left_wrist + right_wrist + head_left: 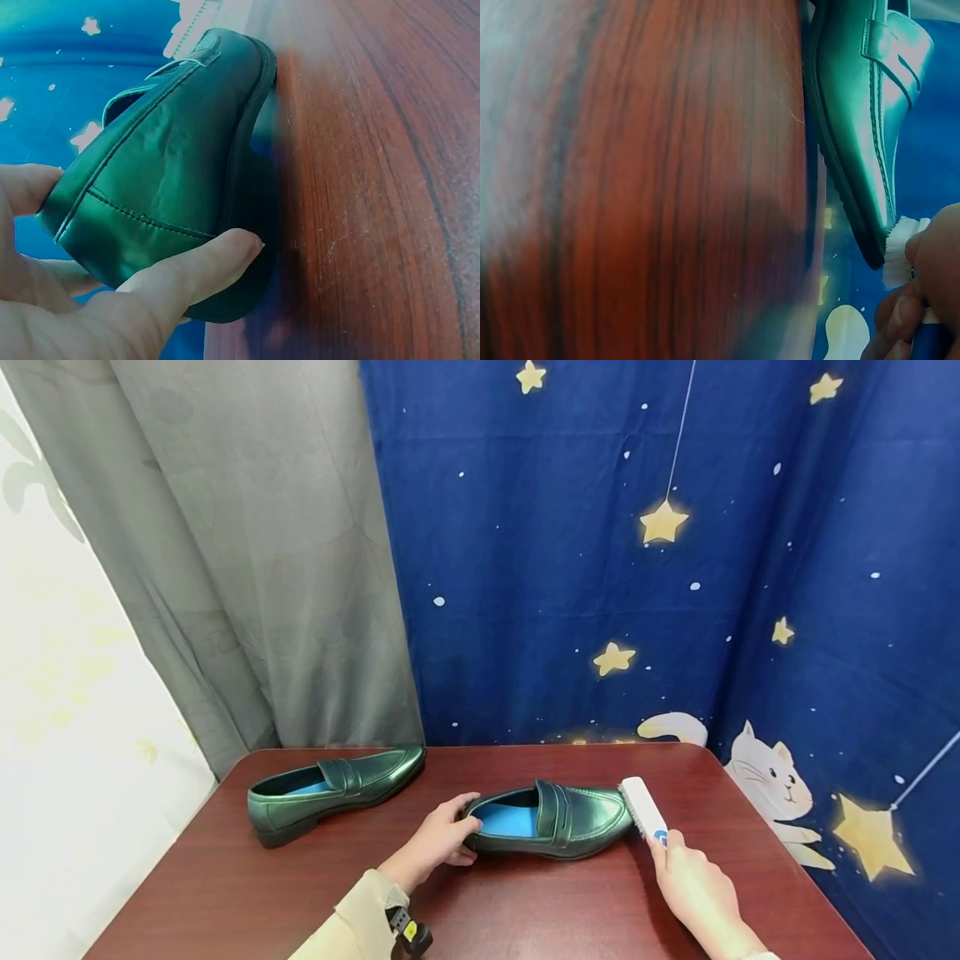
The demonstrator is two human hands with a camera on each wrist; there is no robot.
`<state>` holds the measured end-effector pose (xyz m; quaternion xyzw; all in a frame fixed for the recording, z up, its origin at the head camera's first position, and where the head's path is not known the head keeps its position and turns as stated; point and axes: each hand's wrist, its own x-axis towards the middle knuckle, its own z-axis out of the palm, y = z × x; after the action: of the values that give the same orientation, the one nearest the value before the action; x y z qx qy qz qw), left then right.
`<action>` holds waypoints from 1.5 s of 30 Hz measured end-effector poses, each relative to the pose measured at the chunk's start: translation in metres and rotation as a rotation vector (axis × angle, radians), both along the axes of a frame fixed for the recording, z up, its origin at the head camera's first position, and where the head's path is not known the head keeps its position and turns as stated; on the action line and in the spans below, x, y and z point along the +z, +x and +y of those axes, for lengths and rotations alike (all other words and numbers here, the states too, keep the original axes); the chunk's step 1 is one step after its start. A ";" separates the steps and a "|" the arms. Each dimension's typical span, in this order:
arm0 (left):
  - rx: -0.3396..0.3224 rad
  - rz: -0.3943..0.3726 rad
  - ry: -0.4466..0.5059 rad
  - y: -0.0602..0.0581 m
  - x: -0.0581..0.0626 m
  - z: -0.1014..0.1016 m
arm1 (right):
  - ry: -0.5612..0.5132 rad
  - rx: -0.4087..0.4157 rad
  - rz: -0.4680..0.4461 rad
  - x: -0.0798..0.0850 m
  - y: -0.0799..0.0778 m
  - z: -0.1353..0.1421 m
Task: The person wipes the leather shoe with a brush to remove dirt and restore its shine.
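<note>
Fingers [187, 277] of my left hand [437, 842] curl round the heel of the near shoe [551, 821]; in the left wrist view my thumb lies along the sole edge and the other fingers wrap the back, so the heel is clamped between them. Off to the left, well apart from my grip, the other shoe [330, 787] of the pair rests on the table [225, 893], toe pointing toward the grey curtain [247, 568]. The shoe I hold sits near the middle of the dark red tabletop, sole down, its blue lining showing, toe pointing right. At that toe the white brush [642, 807] meets the leather: in the right wrist view its bristles [901, 251] touch the tip of the shoe [870, 112]. My right hand [693, 881] grips the brush by its near end, fingers closed around the handle. Behind everything hangs the blue cloth [675, 568] with stars and a cat.

I judge that I am in the brushing step, working the toe while my left hand steadies the heel. The next stroke calls for a firm hold at the heel so the shoe does not slide, and for light, even pressure as the bristles travel from the toe back along the upper.
</note>
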<state>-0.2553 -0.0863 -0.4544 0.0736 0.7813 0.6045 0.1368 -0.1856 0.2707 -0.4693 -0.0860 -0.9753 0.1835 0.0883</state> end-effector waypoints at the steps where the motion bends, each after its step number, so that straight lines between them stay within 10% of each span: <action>1: -0.007 0.006 0.001 0.000 -0.001 -0.001 | -0.001 -0.001 -0.002 0.000 0.000 -0.001; 15: -0.120 0.114 0.023 -0.004 -0.013 -0.011 | 0.028 -0.007 0.060 0.002 0.001 -0.007; 35: -0.223 0.317 -0.211 -0.009 -0.021 -0.019 | 0.001 -0.001 0.065 0.002 -0.001 -0.014; 45: -0.169 0.446 -0.407 -0.010 -0.020 -0.016 | -0.033 0.010 0.077 0.003 -0.003 -0.015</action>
<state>-0.2654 -0.1021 -0.4739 0.2401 0.8881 0.3913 0.0236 -0.1882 0.2553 -0.4668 -0.0756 -0.9684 0.2032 0.1233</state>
